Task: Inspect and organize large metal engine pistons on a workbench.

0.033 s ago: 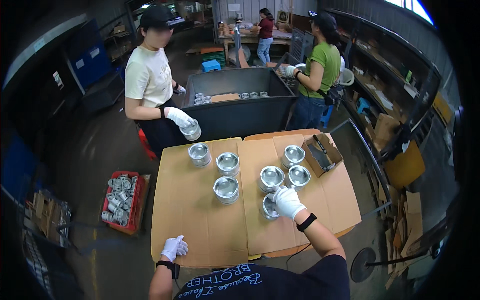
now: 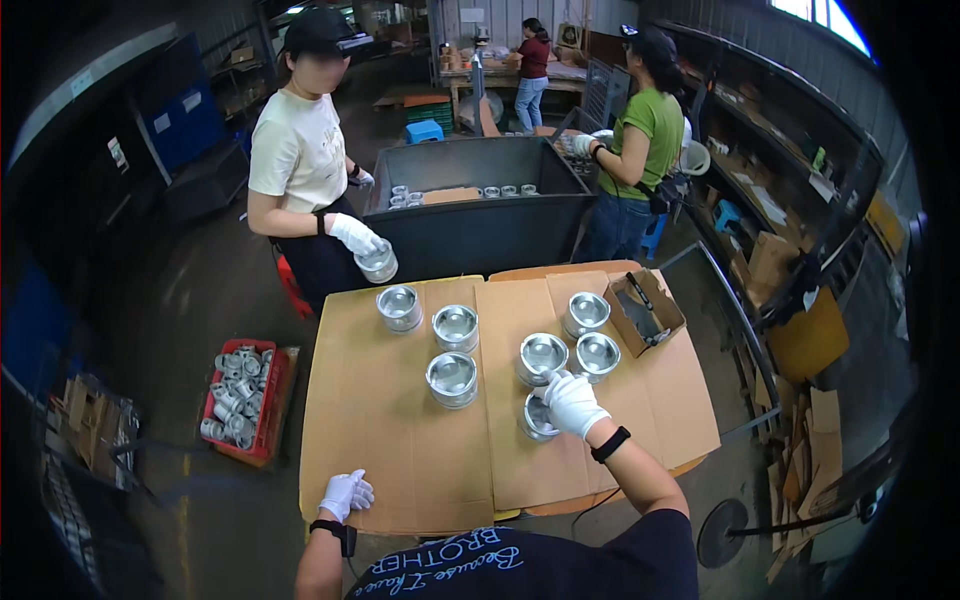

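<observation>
- Right white-gloved hand grips a round silver metal cylinder, at its nine o'clock on the brown cardboard-topped counter!
- Left white-gloved hand, counter's eight o'clock: can't tell how closed.

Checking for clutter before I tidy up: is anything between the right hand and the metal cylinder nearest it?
Nothing visible. The right hand already overlaps the right side of the nearest metal cylinder. A second cylinder stands just beyond, not between them.
</observation>
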Motion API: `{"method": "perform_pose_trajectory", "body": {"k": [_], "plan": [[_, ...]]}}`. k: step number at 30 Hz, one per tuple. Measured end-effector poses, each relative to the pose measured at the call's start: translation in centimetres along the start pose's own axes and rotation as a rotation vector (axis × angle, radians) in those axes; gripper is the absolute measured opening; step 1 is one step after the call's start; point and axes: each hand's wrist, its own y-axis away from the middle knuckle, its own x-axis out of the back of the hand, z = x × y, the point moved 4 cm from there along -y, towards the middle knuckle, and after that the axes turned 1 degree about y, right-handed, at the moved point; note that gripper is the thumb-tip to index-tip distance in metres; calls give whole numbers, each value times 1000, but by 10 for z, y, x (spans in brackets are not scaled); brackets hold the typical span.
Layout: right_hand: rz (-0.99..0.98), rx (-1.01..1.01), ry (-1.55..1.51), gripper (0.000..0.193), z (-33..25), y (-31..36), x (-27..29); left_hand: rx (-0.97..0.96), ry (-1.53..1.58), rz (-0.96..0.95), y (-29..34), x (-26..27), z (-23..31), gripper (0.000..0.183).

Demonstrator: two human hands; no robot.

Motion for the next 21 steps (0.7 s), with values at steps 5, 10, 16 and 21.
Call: {"method": "perform_pose_trajectory", "body": {"k": [5,10,16,21], "plan": [[-4,42,-100,17,3,-31,-16,-8,20,-9,4,5,2,43],[-87,151,3,24,4,-52,-52,0,20,5,2,6,1,44],[-230,147,254,30,1,-61,-48,-23,66,-19,-1,5,-9,43],[-246,234,261,28,-2,-64,-53,-29,119,-38,5,4,-7,37]]}}
